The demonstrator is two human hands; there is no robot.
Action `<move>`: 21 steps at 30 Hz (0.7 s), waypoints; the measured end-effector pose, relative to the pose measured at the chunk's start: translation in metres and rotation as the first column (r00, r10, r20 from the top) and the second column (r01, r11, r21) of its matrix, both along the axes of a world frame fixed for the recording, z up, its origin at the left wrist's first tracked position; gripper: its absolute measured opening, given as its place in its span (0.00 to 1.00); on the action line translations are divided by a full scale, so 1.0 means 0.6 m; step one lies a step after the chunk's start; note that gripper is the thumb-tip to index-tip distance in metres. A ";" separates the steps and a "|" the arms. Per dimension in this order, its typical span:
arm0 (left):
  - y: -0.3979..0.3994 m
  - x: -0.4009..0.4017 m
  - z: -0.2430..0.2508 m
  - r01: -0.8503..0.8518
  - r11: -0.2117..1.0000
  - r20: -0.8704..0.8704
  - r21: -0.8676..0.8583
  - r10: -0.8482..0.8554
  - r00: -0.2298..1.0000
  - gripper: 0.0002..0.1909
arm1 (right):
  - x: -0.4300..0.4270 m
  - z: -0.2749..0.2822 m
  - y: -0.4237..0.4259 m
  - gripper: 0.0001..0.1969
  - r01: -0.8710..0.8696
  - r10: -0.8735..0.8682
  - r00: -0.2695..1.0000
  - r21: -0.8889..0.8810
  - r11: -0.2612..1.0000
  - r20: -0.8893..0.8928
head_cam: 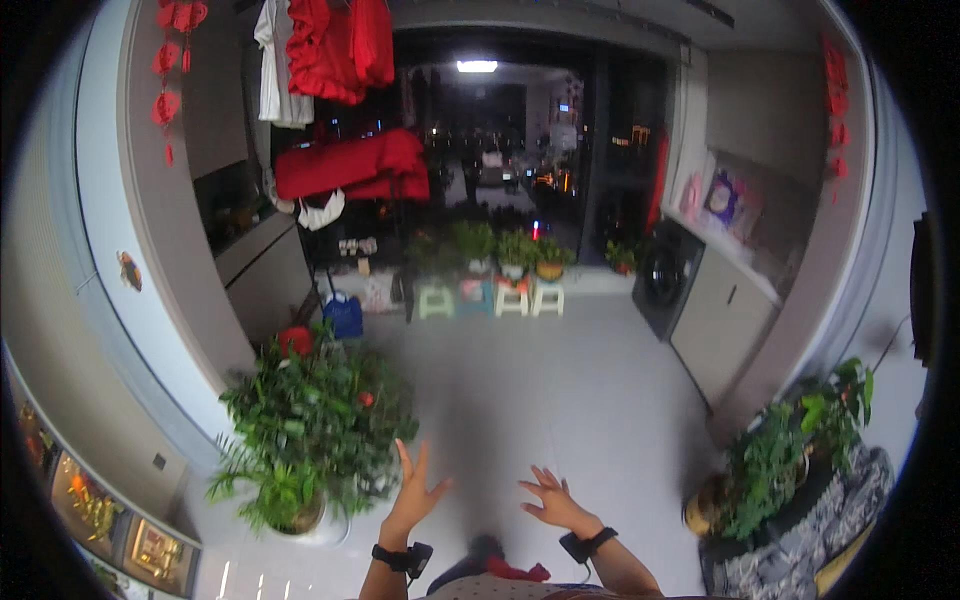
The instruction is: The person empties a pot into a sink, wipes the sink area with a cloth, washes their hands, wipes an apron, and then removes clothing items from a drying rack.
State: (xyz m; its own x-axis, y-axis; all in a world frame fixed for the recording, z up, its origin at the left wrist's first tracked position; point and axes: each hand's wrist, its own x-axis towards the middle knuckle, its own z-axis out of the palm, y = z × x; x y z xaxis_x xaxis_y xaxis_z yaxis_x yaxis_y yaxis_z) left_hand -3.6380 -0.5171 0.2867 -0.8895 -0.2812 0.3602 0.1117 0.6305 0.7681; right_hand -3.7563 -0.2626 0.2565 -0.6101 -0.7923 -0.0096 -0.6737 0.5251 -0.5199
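Note:
Both of my hands are raised over the pale tiled floor, with a black strap and small device on each wrist. My left hand (417, 487) holds nothing; its fingers are spread, close to the leafy potted plants (315, 420) in the view. My right hand (555, 501) is also bare, fingers apart, above the floor (525, 390). Below them, part of my dotted top (525, 589) and something red at my feet (517, 570) show at the bottom edge.
Small plastic stools (511, 300) line the window ledge beneath potted plants (516, 251). A blue bag (343, 315) stands left of them. Red and white clothes (326, 52) hang above. A front-loading washing machine (667, 276) and cabinet (716, 330) stand right, more plants (772, 465) at lower right.

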 end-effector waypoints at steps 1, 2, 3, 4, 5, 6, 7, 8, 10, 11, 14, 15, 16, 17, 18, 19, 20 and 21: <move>-0.017 -0.033 0.016 -0.035 0.996 0.032 0.083 0.033 0.999 0.41 | -0.036 0.011 -0.009 0.27 0.044 -0.043 0.997 0.005 0.999 -0.061; -0.033 -0.070 0.041 -0.040 0.995 0.007 0.088 0.040 0.999 0.41 | -0.074 0.028 -0.021 0.27 0.085 -0.083 0.989 0.004 0.996 -0.124; -0.046 -0.105 0.078 -0.060 0.998 -0.019 0.005 0.060 0.998 0.39 | -0.111 0.039 -0.026 0.27 0.082 -0.079 0.989 0.019 0.996 -0.128; -0.059 -0.139 0.117 -0.083 0.993 -0.048 -0.083 0.079 0.996 0.38 | -0.155 0.056 -0.030 0.29 0.131 -0.152 0.973 -0.128 0.983 -0.175; -0.061 -0.170 0.151 -0.084 0.990 -0.133 -0.116 0.069 0.989 0.36 | -0.194 0.071 -0.034 0.31 0.172 -0.234 0.951 -0.278 0.945 -0.204; -0.068 -0.199 0.182 -0.091 0.988 -0.130 -0.121 0.075 0.989 0.36 | -0.229 0.088 -0.044 0.31 0.166 -0.227 0.953 -0.282 0.945 -0.200; -0.076 -0.218 0.206 -0.068 0.994 -0.215 -0.082 0.049 0.975 0.36 | -0.252 0.099 -0.057 0.32 0.173 -0.290 0.931 -0.429 0.886 -0.222; -0.082 -0.241 0.220 -0.036 0.998 -0.299 -0.042 0.022 0.954 0.36 | -0.275 0.102 -0.065 0.34 0.175 -0.359 0.904 -0.564 0.807 -0.233; -0.109 -0.292 0.220 0.070 0.996 -0.299 -0.048 -0.082 0.951 0.37 | -0.318 0.068 -0.086 0.35 0.220 -0.369 0.919 -0.596 0.772 -0.138; -0.124 -0.319 0.210 0.089 0.996 -0.244 -0.031 -0.094 0.965 0.37 | -0.342 0.043 -0.097 0.36 0.266 -0.383 0.921 -0.612 0.744 -0.065; -0.164 -0.374 0.190 0.031 0.999 -0.136 0.040 -0.025 0.990 0.37 | -0.417 -0.092 -0.117 0.41 0.412 -0.431 0.897 -0.536 0.737 0.097; -0.172 -0.385 0.214 0.052 0.998 -0.186 -0.039 -0.058 0.981 0.38 | -0.452 -0.123 -0.113 0.45 0.420 -0.439 0.894 -0.521 0.743 0.093; -0.182 -0.397 0.229 0.064 0.991 -0.225 -0.118 -0.090 0.970 0.38 | -0.482 -0.125 -0.114 0.44 0.446 -0.433 0.887 -0.540 0.714 0.160; -0.199 -0.415 0.235 0.096 0.995 -0.249 -0.027 -0.100 0.963 0.37 | -0.525 -0.122 -0.119 0.43 0.453 -0.457 0.879 -0.532 0.716 0.134; -0.218 -0.432 0.235 0.131 0.981 -0.274 0.146 -0.087 0.958 0.37 | -0.558 -0.121 -0.132 0.43 0.459 -0.467 0.876 -0.513 0.725 0.123; -0.235 -0.457 0.237 0.129 0.978 -0.250 0.166 -0.085 0.964 0.37 | -0.599 -0.118 -0.142 0.41 0.438 -0.454 0.885 -0.523 0.731 0.107; -0.253 -0.481 0.238 0.124 0.975 -0.226 0.184 -0.081 0.971 0.37 | -0.643 -0.113 -0.159 0.40 0.415 -0.438 0.894 -0.534 0.737 0.091; -0.269 -0.508 0.235 0.101 0.979 -0.223 0.178 -0.060 0.973 0.37 | -0.690 -0.109 -0.175 0.38 0.437 -0.410 0.894 -0.552 0.710 0.181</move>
